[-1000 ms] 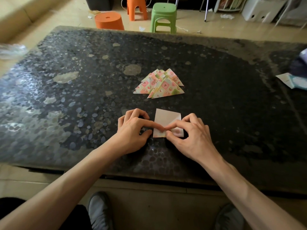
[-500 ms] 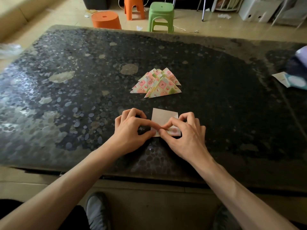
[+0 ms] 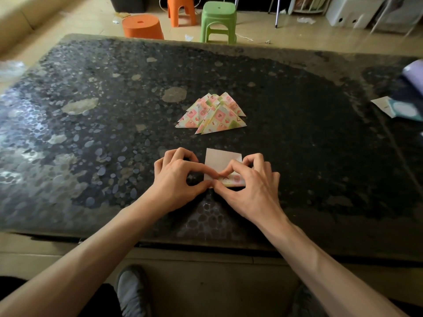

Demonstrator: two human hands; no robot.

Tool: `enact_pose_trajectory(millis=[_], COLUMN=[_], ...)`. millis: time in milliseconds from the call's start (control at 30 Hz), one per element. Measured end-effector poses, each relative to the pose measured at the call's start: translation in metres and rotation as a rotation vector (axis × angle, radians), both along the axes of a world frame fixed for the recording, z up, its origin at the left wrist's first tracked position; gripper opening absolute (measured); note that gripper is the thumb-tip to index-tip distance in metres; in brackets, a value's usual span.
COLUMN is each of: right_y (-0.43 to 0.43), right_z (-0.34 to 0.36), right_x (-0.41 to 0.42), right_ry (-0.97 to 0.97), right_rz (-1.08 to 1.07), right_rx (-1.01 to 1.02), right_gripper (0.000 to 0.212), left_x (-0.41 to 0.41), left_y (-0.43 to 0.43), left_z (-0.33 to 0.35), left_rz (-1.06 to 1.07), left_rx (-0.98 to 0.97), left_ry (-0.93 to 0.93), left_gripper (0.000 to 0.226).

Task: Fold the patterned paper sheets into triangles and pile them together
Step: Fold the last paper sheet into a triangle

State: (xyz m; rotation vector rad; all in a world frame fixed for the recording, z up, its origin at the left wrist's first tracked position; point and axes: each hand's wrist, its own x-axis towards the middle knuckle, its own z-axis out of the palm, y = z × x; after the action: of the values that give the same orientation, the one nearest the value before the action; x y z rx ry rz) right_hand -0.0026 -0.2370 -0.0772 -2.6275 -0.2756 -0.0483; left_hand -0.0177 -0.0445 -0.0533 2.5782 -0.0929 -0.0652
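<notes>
A square paper sheet (image 3: 220,161) lies plain side up on the dark table (image 3: 297,133), near its front edge. Its near edge is curled up, so a strip of the pink and green pattern shows. My left hand (image 3: 177,179) pinches the sheet's near left corner with thumb and forefinger. My right hand (image 3: 253,184) pinches the raised patterned edge beside it, fingertips almost touching those of the left. Behind the sheet lies a pile of folded patterned triangles (image 3: 212,114), overlapping one another.
At the table's right edge are a white and teal paper packet (image 3: 398,108) and a purple object (image 3: 414,76). Beyond the far edge stand an orange tub (image 3: 142,27), an orange stool (image 3: 180,10) and a green stool (image 3: 218,21). My shoes show below the table.
Both hands stay on the sheet's near edge; the fingertips have closed in on the left corner and the patterned flap is lifted a little more. The pile has not moved.
</notes>
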Motion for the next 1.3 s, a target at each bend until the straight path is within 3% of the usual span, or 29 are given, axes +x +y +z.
enact_pose_trajectory(millis=[367,633,1300], right_y=[0.001,-0.001,-0.007], right_z=[-0.001,0.006,0.019], right_x=[-0.003,-0.001,0.006], right_ry=[-0.038,0.056,0.195], right_rz=[0.004,0.027,0.06], right_rx=[-0.029,-0.012,0.008], right_gripper=[0.044,0.039,0.027], left_x=[0.0,-0.001,-0.006], left_y=[0.0,0.003,-0.007], left_z=[0.001,0.002,-0.013], left_rz=[-0.014,-0.041,0.078], left_rx=[0.002,0.019,0.006], left_ry=[-0.004,-0.032,-0.129], left_gripper=[0.021,0.028,0.016])
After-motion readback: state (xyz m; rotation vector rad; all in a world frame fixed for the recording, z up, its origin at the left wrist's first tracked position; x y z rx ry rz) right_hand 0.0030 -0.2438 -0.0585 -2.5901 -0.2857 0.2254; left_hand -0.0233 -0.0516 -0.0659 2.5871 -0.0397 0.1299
